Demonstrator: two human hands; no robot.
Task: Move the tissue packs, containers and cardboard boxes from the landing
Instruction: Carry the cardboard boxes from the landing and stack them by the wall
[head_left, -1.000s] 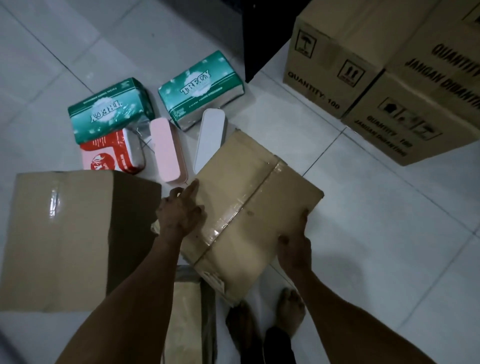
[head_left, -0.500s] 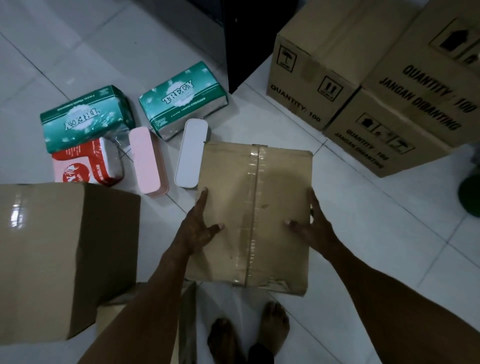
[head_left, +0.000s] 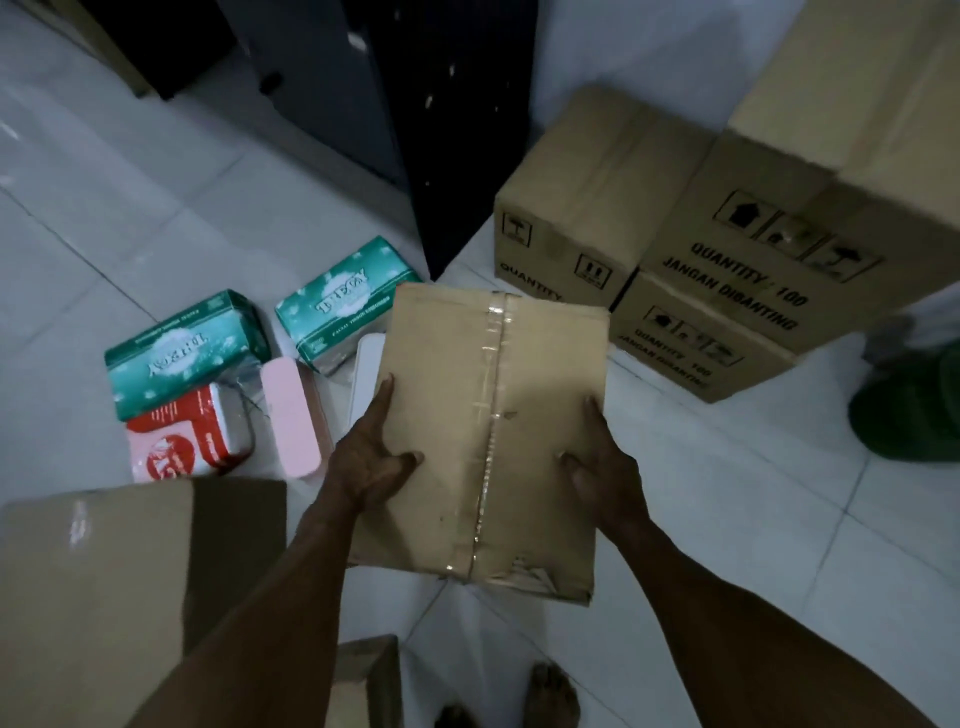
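I hold a taped cardboard box (head_left: 488, 415) above the white tiled floor, my left hand (head_left: 371, 457) on its left side and my right hand (head_left: 602, 462) on its right side. Beyond it on the floor lie two green tissue packs (head_left: 182, 351) (head_left: 345, 304), a red and white tissue pack (head_left: 187, 436), a pink container (head_left: 291, 415) and a white container (head_left: 366, 369) half hidden by the box. A larger cardboard box (head_left: 104, 587) stands at the lower left.
Printed cartons (head_left: 576, 208) (head_left: 769, 249) are stacked at the upper right, against a white wall. A dark opening (head_left: 457, 130) lies straight ahead. A green object (head_left: 909, 405) sits at the right edge. A small carton (head_left: 363, 680) stands by my bare feet (head_left: 550, 696).
The box turned from skewed to square in front of me and rose, both hands shifting to its sides. My view moved forward toward the stacked cartons.
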